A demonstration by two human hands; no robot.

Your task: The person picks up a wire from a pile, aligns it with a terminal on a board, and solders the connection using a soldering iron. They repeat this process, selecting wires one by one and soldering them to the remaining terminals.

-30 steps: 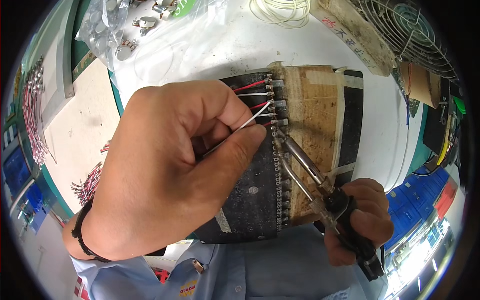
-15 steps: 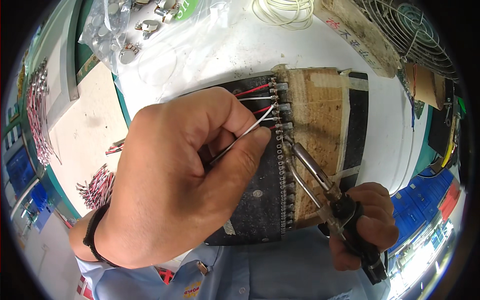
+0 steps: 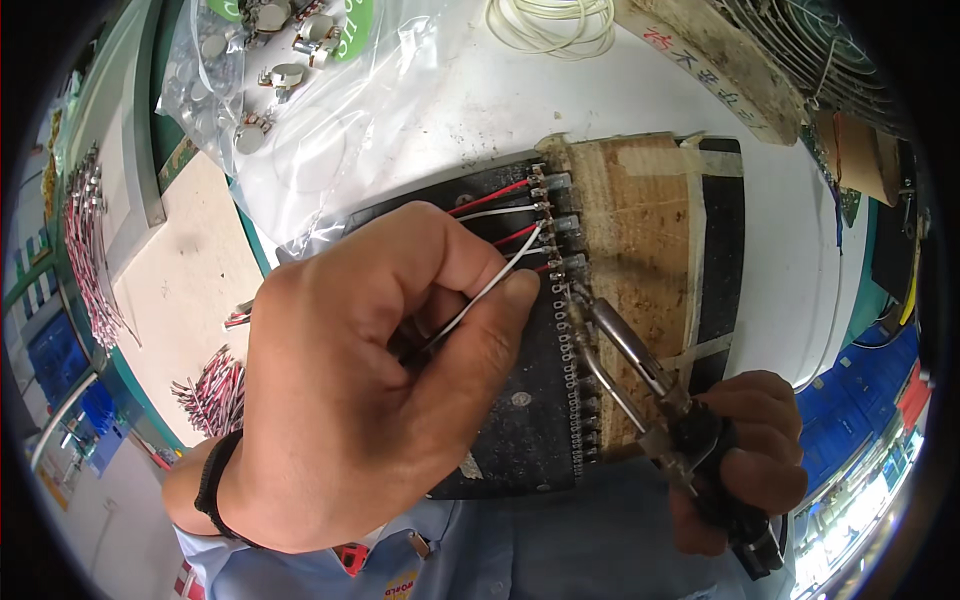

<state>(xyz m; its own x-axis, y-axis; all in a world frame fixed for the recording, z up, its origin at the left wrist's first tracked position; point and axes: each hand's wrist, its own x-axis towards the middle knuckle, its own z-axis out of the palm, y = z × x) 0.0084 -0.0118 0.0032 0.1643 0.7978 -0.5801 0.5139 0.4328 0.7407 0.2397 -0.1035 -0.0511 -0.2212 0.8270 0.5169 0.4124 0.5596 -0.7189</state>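
Note:
Between the thumb and forefinger of my left hand (image 3: pixel 345 385) a white wire (image 3: pixel 487 286) is pinched, its far end reaching a metal terminal on the strip. My right hand (image 3: pixel 762 445) grips a black-handled soldering iron (image 3: pixel 630 342), with a thin metal tube (image 3: pixel 610 385) beside its barrel. The iron's tip is at the row of small terminals, just below the wired ones. A black board (image 3: pixel 530 420) carries this terminal row (image 3: pixel 567 345). Red and white wires (image 3: pixel 500 195) run to its upper terminals. My left fingers hide part of the board.
A brown, tape-covered wooden strip (image 3: pixel 640 250) adjoins the terminals. Upper left lies a clear plastic bag (image 3: pixel 345 120) near several potentiometers (image 3: pixel 285 75). Bundled red and white wires (image 3: pixel 215 390) lie at left. A pale wire coil (image 3: pixel 550 28) and a fan guard (image 3: pixel 800 60) are at the far side.
The view has shifted slightly. Both hands keep their grips, with the iron's tip still at the terminal row and the white wire still reaching a terminal.

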